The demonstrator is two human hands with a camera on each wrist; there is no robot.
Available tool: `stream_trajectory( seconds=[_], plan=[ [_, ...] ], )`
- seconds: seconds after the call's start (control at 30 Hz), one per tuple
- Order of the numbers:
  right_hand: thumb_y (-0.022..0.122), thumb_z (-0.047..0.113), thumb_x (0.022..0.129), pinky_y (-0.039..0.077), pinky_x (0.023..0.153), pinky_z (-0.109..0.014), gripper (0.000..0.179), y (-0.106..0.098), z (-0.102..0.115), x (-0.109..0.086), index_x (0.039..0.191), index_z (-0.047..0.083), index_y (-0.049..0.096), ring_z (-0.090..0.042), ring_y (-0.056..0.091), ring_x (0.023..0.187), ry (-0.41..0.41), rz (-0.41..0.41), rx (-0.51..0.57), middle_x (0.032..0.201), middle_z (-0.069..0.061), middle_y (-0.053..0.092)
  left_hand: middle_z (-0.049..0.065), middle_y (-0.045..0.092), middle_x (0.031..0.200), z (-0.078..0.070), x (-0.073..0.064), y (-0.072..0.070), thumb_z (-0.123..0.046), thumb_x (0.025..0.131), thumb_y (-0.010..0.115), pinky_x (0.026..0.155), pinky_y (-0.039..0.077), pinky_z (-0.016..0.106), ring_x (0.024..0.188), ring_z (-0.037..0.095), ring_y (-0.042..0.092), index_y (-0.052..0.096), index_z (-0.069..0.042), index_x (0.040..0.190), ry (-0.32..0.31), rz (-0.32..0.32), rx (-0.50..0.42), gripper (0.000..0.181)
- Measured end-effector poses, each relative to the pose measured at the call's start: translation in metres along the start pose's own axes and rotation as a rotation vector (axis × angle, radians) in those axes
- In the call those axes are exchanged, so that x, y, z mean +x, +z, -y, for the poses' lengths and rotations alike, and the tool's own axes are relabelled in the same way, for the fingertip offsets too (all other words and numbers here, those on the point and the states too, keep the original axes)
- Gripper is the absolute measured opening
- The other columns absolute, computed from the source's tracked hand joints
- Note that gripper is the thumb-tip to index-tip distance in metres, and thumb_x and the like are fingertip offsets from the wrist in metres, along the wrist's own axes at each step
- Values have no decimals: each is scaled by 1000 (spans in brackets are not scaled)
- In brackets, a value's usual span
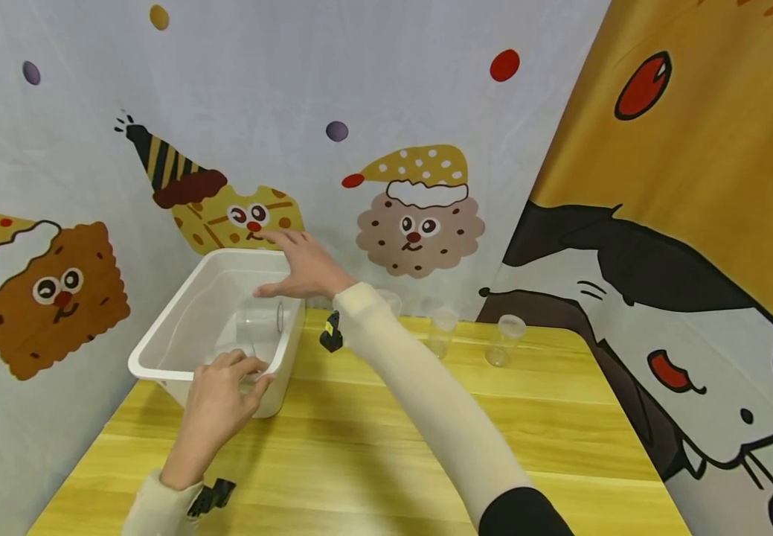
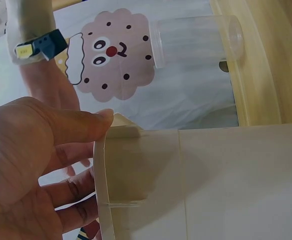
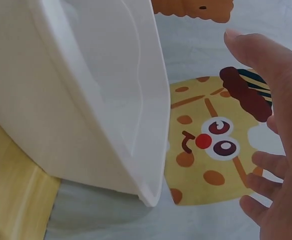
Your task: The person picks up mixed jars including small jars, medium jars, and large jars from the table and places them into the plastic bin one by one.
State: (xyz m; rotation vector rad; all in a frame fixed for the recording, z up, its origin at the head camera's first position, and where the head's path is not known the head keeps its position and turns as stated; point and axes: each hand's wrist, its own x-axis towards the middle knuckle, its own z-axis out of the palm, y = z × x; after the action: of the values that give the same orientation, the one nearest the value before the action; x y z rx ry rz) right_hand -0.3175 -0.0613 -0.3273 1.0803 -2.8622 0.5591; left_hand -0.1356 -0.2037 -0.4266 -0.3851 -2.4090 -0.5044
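Observation:
A white plastic bin [image 1: 178, 376] stands at the left of the table, with clear plastic jars [image 1: 259, 325] lying inside. My left hand [image 1: 222, 394] is at its near right corner. The left wrist view has the thumb [image 2: 83, 125] on the outer side of the rim [image 2: 101, 170] and the other fingers across it, so the hand grips the rim. Over the bin's far right side hovers my right hand [image 1: 306, 266], fingers spread and holding nothing. In the right wrist view that hand [image 3: 286, 130] is apart from the bin's edge.
Clear jars with whitish lids stand along the back of the wooden table [image 1: 386, 447]: one jar [image 1: 441, 335] in the middle, another jar [image 1: 505, 341] farther right, and one [image 1: 389, 301] partly behind my right sleeve. A cartoon-printed cloth [image 1: 252, 89] hangs close behind the table.

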Motion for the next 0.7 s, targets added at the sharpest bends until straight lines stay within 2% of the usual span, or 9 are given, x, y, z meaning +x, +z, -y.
stream_trajectory(
  seconds=[0.2, 0.37, 0.47, 0.7],
  plan=[
    [59, 79, 65, 21, 113, -47, 101, -4, -5, -10, 148, 40, 16, -19, 10, 144, -25, -36, -61, 157, 11, 5, 0, 62, 72, 1, 1, 0, -19, 70, 81, 53, 38, 36, 62, 18, 55, 73, -12, 81, 6, -6, -3, 16],
    [56, 80, 67, 19, 114, -46, 98, -6, -9, -19, 147, 45, 11, -16, 8, 144, -39, -67, -83, 157, 13, 0, 1, 63, 74, 1, 0, -1, -19, 70, 82, 52, 39, 36, 62, 18, 56, 73, -11, 80, 2, -9, -2, 16],
    [56, 80, 67, 16, 115, -45, 98, -6, -11, -24, 147, 46, 8, -15, 7, 144, -46, -88, -82, 157, 14, -2, 0, 63, 74, 0, 0, -1, -18, 69, 82, 52, 39, 35, 62, 18, 56, 73, -11, 80, 2, -7, -5, 16],
    [57, 78, 68, 18, 114, -47, 99, -6, -16, -36, 148, 40, 14, -17, 9, 145, -74, -156, -81, 157, 12, 2, 0, 64, 75, 0, 0, 0, -19, 70, 81, 53, 39, 36, 63, 19, 56, 73, -11, 81, -4, 2, -3, 16]
  ],
)
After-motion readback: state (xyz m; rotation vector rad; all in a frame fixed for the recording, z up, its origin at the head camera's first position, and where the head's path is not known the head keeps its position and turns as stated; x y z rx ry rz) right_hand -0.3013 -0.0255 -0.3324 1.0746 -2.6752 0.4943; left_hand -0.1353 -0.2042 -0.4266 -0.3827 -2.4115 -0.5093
